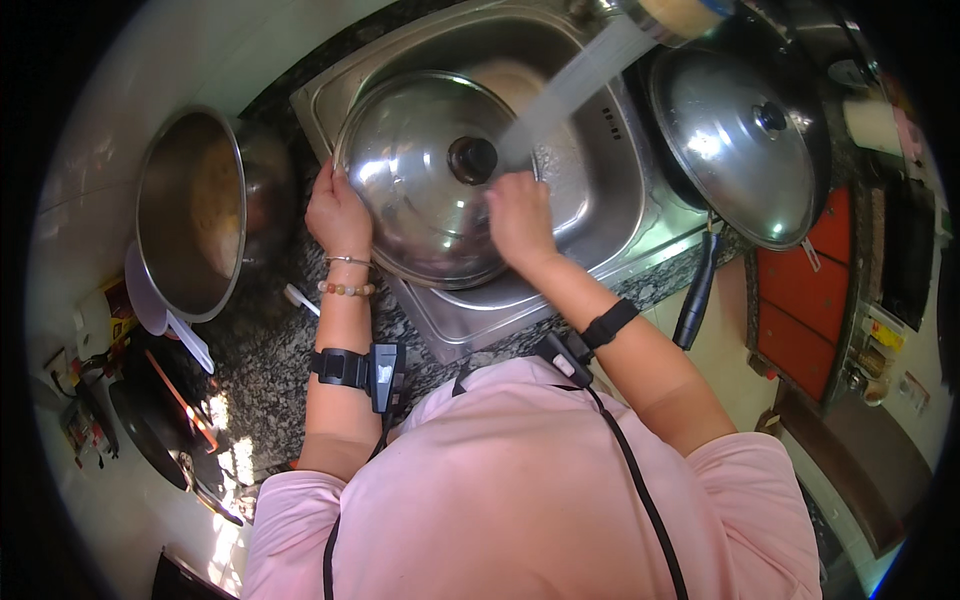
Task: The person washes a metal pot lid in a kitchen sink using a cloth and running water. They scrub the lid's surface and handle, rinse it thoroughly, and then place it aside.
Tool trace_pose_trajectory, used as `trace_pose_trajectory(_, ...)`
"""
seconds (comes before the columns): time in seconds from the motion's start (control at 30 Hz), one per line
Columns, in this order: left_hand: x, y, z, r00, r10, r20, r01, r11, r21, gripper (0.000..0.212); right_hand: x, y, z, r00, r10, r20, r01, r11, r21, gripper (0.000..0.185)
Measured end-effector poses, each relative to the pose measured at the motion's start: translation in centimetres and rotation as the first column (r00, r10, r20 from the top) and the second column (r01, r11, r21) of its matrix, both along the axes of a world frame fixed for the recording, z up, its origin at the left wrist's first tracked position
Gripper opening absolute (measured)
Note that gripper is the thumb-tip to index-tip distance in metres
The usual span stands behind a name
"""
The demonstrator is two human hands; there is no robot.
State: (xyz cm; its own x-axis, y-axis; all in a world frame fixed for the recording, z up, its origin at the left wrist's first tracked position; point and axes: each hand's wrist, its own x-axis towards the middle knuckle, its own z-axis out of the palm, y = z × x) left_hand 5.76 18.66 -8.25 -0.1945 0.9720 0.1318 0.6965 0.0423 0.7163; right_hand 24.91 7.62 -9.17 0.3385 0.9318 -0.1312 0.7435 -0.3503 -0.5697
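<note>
A round metal pan lid (420, 217) with a dark knob lies tilted over the left part of a stainless steel sink (622, 172). My left hand (339, 206) grips the lid's left rim. My right hand (523, 217), slightly blurred, is closed near the lid's right side, just below the knob; whether it holds something cannot be seen. A stream of water (577, 94) runs from a faucet (675, 19) at the top and falls beside the knob.
A large metal pot (191, 217) stands left of the sink, with a light ladle (180, 330) and a small brush (300, 298) near it. A lidded wok (742, 142), its black handle (697, 292) pointing towards me, sits right. A dark frying pan (150, 427) is lower left.
</note>
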Motion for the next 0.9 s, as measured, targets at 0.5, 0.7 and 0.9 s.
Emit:
trace_pose_trajectory(0.5,-3.0,-1.2,4.6,0.609,0.058,0.791,0.202,0.953,-0.225,0.03,7.9,-0.1,0.0,0.628,-0.535,-0.566,0.451,0.842,-0.296,0.04)
trace_pose_trajectory(0.7,-0.3,-1.6,2.4,0.472,0.188,0.862,0.316,0.876,-0.364,0.028,10.5,-0.6,7.1,0.385,-0.471,-0.794,0.668,0.736,-0.113,0.025)
trace_pose_trajectory(0.9,5.0,-0.3,1.7,0.306,0.41,0.859,0.518,0.685,-0.512,0.033,12.7,-1.2,11.6,0.43,-0.347,-0.833,0.741,0.663,0.106,0.025)
